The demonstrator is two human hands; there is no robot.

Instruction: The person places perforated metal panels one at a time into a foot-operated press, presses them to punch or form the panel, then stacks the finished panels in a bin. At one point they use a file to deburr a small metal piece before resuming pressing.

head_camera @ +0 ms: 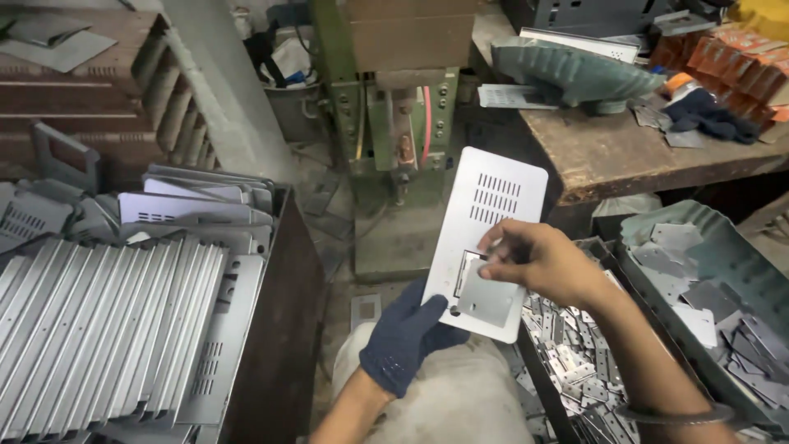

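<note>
Grey sheet metal is being worked here: the gloved left hand [408, 333] is gripping the slotted panel [486, 240] by its lower edge, tilting it up over the lap so its face is showing. The bare right hand [538, 261] is pinching a small square plate [485, 299] flat against the panel (spares are lying in the tray [567, 362] just beside).

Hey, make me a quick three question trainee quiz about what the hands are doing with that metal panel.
1. True or false: the left hand wears a dark glove.
2. Which hand presses the small square plate onto the white vented panel? A left, B right.
3. Fill in: the bin under the right hand holds small metal ____.

Key: 1 true; 2 B; 3 pieces.
</note>
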